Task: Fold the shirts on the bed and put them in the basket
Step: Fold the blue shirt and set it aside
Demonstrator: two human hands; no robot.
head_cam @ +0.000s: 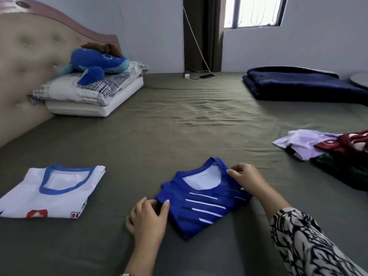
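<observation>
On the bed (179, 120), beside a white shirt (53, 193) already folded, our blue shirt (205, 204) lies squared, our left hand (148, 218) pinching its lower corner and right hand (246, 179) pinching the shoulder, likely to lift it intact.

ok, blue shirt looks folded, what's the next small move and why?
Probably lift the blue shirt with both hands: left hand holds its near corner, right hand pinches the collar edge. It already lies folded like the white shirt. No basket is in view, so where it goes is unclear.
</observation>
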